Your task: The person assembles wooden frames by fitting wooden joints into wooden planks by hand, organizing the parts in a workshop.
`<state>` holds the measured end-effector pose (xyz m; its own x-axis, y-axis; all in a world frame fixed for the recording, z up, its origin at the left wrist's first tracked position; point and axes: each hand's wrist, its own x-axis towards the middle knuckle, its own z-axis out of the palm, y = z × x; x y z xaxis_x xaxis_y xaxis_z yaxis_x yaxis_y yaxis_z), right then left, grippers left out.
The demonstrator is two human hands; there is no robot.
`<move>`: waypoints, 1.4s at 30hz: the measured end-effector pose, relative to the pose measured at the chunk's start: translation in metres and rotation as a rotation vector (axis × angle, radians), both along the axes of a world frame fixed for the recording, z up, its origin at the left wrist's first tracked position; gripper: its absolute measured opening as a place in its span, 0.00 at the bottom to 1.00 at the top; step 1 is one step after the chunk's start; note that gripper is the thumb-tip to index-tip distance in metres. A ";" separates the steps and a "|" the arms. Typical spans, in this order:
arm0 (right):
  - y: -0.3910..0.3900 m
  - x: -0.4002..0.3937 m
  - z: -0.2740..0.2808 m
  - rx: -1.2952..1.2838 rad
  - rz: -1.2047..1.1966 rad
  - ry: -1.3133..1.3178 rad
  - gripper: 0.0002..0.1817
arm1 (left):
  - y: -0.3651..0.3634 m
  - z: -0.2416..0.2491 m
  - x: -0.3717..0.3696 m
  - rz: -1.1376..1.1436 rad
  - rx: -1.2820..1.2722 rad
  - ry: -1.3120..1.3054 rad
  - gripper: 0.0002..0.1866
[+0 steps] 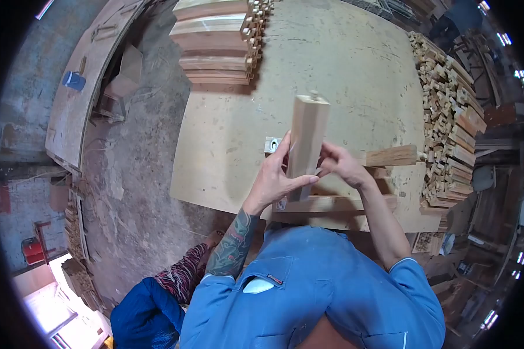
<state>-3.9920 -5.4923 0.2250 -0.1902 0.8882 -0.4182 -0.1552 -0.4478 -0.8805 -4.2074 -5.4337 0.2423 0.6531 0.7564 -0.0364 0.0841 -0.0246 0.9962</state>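
My left hand (pixel 273 179) is wrapped around a wooden block (pixel 308 131), its thumb across the front face. The block stands nearly upright above the table's near edge, with a small round stub on its top end. Close to the block's right side is my right hand (pixel 344 166). Its fingers are curled together, and whatever they pinch is too small to make out. Behind my left fingertips lies a small pale square piece (pixel 271 145) with a white ring on it. Several wooden pieces (pixel 390 156) lie on the table to the right of my right hand.
A stack of planks (pixel 212 43) with stubbed ends stands at the table's far left. Many wooden pieces (pixel 451 122) are piled along the right edge of the worktable (pixel 343 64). Someone in dark blue clothing (pixel 148 314) is at lower left. A blue mug (pixel 74 81) sits on the left bench.
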 end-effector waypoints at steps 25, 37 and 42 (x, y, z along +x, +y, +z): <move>0.048 -0.049 -0.054 0.637 0.214 -1.160 0.15 | 0.080 -0.124 -0.041 0.000 0.446 0.166 0.39; 0.055 -0.056 -0.057 0.565 0.191 -1.147 0.28 | 0.087 -0.145 -0.044 -0.030 0.606 0.265 0.34; 0.048 -0.064 -0.042 0.344 0.110 -1.082 0.33 | 0.079 -0.130 -0.044 -0.037 0.592 0.372 0.34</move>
<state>-4.0562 -5.4441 0.1826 0.0384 0.9883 -0.1479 0.7852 -0.1214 -0.6072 -4.2516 -5.3551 0.1119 0.7031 0.6954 0.1485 0.4057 -0.5638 0.7194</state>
